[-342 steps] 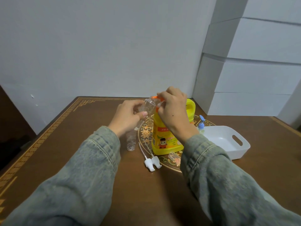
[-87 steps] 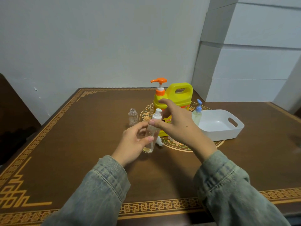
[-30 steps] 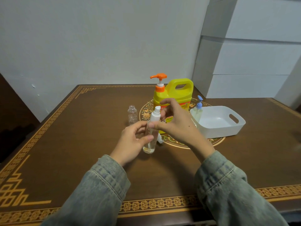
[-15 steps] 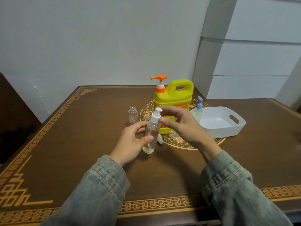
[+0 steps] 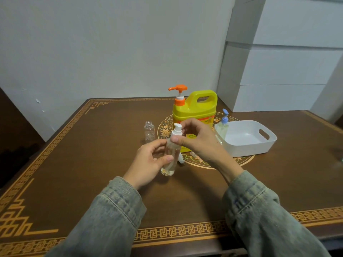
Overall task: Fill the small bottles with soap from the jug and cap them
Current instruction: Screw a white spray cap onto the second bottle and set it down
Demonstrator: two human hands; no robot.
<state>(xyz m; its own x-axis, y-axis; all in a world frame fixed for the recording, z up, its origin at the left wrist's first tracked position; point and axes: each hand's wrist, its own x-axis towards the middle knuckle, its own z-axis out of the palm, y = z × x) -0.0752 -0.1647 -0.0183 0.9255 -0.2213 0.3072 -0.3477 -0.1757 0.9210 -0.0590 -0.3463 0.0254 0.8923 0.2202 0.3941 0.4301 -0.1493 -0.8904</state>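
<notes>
Left of centre frame an uncapped small bottle point(image 5: 149, 131) waits on the surface point(image 5: 74, 164). At centre the left hand point(image 5: 148, 164) grips the tall clear bottle point(image 5: 170, 156) while the right hand point(image 5: 196, 141) pinches its white pump cap point(image 5: 176, 129), apparently screwing it tight. The yellow jug point(image 5: 194, 112) stands behind. Next, likely filling the uncapped one.

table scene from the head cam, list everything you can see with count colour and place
table: 1, brown with gold border, under everything
jug: 1, yellow with orange pump, centre of table
tall bottle: 1, clear with white pump cap, held upright in front of jug
open bottle: 1, clear, uncapped, left of jug
capped bottle: 1, clear with blue pump, between jug and tray
tray: 1, white, right of jug
spare pump: 1, white, lying behind tall bottle
boxes: stacked, white, back right
left hand: grips tall bottle's body
right hand: pinches its cap
</notes>
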